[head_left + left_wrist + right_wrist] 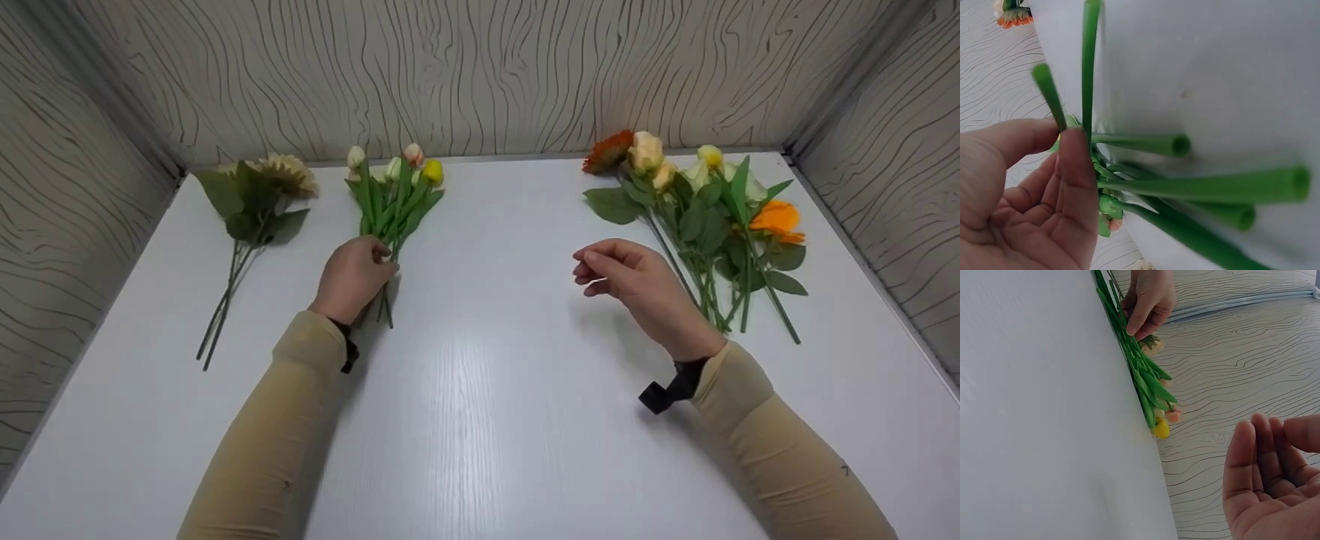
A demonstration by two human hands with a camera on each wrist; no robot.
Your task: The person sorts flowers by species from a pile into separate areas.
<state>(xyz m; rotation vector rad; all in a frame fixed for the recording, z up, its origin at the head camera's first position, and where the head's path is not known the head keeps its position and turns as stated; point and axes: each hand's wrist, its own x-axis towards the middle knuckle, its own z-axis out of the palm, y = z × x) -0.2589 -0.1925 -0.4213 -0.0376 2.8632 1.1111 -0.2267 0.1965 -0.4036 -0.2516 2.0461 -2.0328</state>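
toward the back of the white table (480,435), left of centre, the tulips (388,206) lie bunched, left hand (351,281) pinching one stem (1049,93) thumb-to-finger. right hand (634,277) is empty, fingers loosely curved. i'd ease it out slowly so leaves (365,199) don't snag.

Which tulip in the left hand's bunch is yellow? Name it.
The rightmost tulip of that bunch in the head view; the bunch's other visible blooms look whitish or pinkish.
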